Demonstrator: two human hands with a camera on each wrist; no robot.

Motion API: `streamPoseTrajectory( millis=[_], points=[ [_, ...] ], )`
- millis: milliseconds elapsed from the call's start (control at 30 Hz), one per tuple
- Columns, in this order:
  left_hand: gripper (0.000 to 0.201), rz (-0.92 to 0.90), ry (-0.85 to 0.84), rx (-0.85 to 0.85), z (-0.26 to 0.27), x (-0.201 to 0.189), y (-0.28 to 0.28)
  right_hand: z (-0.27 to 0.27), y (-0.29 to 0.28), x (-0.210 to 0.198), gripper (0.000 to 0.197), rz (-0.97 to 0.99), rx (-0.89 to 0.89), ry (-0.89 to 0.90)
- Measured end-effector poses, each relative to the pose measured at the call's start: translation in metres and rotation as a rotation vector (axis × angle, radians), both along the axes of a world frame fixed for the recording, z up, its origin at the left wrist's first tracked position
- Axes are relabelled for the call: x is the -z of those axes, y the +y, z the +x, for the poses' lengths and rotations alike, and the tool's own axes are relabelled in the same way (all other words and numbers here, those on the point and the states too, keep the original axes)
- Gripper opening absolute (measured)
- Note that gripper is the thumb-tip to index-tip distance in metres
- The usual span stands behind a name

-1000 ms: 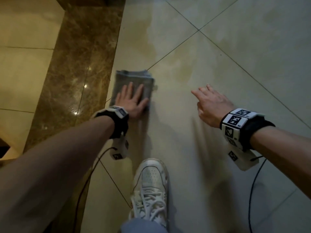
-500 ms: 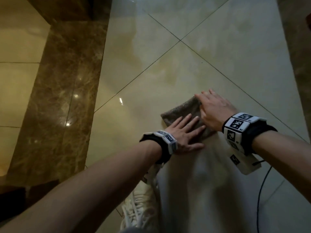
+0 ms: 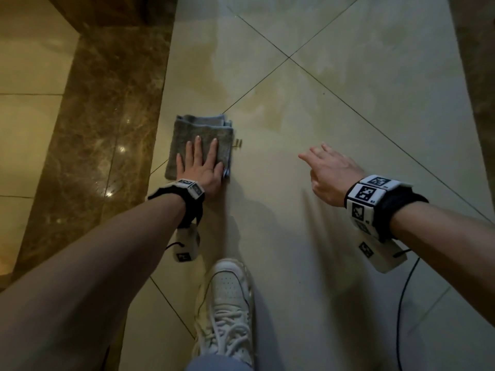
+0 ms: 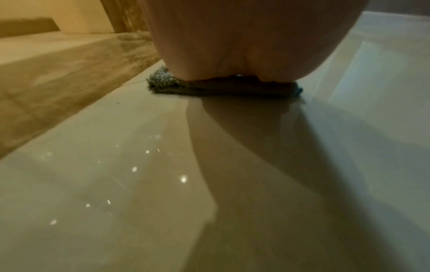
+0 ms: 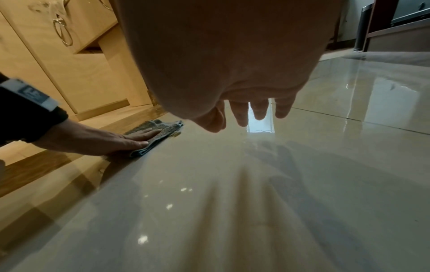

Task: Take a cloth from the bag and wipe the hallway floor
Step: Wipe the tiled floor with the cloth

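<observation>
Head view: the cloth (image 3: 199,135) is laid folded flat on the floor (image 3: 334,183) beside the brown marble border (image 3: 107,116), with bare tile to its right. Its long axis cannot be told. It is pressed by the left hand (image 3: 202,168), fingers straight. The right hand (image 3: 330,174) is held apart, loosely spread, holding nothing.

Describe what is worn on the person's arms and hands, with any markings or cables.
Both forearms are bare, with no sleeves. The left hand and right hand are ungloved. Each wrist carries a black strap with white blocks printed with black square markers, a white box hanging below, and a thin black cable.
</observation>
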State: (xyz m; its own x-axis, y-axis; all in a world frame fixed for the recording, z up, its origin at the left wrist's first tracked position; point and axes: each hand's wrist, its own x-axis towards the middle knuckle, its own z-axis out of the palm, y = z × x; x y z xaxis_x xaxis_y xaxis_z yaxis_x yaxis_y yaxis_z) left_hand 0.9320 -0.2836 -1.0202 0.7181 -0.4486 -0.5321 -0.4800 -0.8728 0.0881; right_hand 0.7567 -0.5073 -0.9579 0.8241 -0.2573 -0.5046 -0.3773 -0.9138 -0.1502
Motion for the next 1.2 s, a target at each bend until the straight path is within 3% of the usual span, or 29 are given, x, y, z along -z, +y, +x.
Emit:
streamPoseTrajectory(
  millis=[100,167,233,400,500,567,800,933,1033,1200],
  points=[
    [0.067,-0.01,0.037,-0.048,-0.005,-0.001,-0.015,0.001,-0.005,-0.004,0.057,-0.011,0.006,0.002],
    [0.067,-0.022,0.036,0.014,-0.016,-0.001,-0.032,-0.001,-0.012,-0.007,0.055,-0.031,0.015,0.0],
    [0.067,-0.034,0.036,0.187,-0.039,0.001,-0.053,-0.004,-0.017,-0.01,0.055,-0.051,0.013,0.013],
    [0.064,-0.083,0.057,0.809,-0.114,0.006,-0.087,-0.01,-0.026,-0.008,0.055,-0.081,0.031,0.031],
    [0.063,-0.086,0.056,0.986,-0.109,0.009,-0.078,-0.013,-0.029,0.0,0.054,-0.082,0.061,0.035],
    [0.064,-0.101,0.05,0.884,-0.087,0.008,-0.068,-0.013,-0.029,0.003,0.05,-0.086,0.065,0.051],
    [0.068,-0.027,0.023,-0.065,0.016,-0.002,-0.01,-0.008,-0.017,0.001,0.049,-0.099,0.014,0.058],
    [0.07,-0.026,-0.008,-0.31,0.0,-0.001,-0.042,-0.003,-0.014,-0.007,0.05,-0.093,0.004,0.038],
    [0.075,-0.059,0.061,-0.187,-0.034,-0.002,-0.086,-0.005,-0.016,-0.011,0.05,-0.102,0.002,0.054],
    [0.069,-0.116,0.16,0.518,-0.118,-0.006,-0.113,-0.009,-0.026,-0.008,0.054,-0.117,0.026,0.069]
  ],
)
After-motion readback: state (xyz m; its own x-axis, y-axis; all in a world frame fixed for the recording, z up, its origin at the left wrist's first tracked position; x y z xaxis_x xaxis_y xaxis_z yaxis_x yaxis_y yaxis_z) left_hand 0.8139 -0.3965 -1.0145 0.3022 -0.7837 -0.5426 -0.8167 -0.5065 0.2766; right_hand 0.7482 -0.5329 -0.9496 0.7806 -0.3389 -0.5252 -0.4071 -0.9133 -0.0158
